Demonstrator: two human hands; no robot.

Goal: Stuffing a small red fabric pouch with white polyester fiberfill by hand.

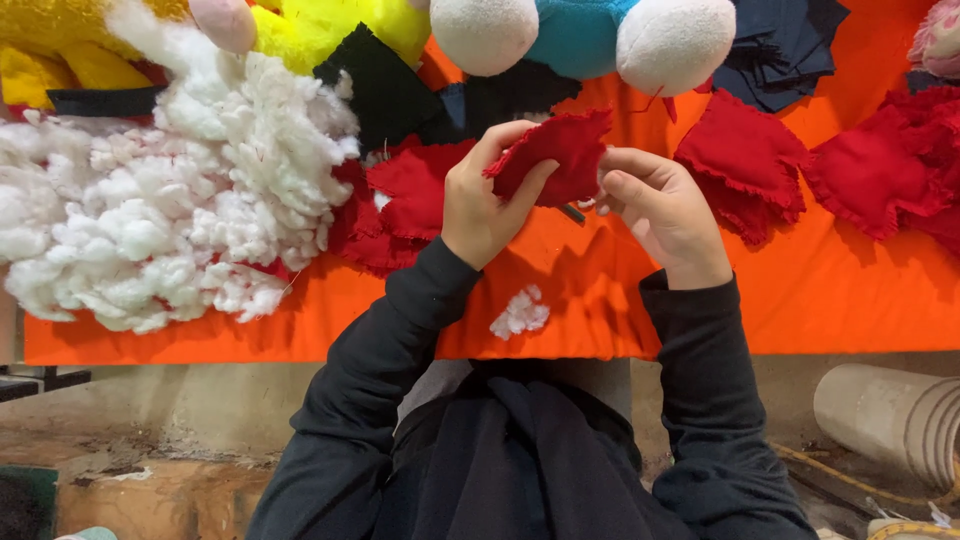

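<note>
Dark sleeves (400, 340) fill the near edge of the view as we work over an orange cloth (820, 290) spread across the table. Our left hand (483, 205) pinches a small red fabric pouch (556, 158), thumb pressed across its front and fingers curled behind its left edge, so that hand is closed on the piece. Our right hand (662, 208) meets the pouch at its right edge, fingers bent against the cloth; whether they clamp it or only steady it we cannot tell. The pouch is lifted off the table, held between both hands. Just left of the grip lies another flat red piece (415, 195), and beyond that a large heap of white stuffing (150, 220). Below the grip, a small white tuft (520, 312) sits alone on the orange cloth. To the right of the grip lie more red pouches (745, 165), with a further cluster (885, 170) beyond them. Above the grip sit black fabric scraps (385, 85), a plush toy with white rounded feet (675, 40) and a blue body, and yellow plush (330, 25) to its left.
</note>
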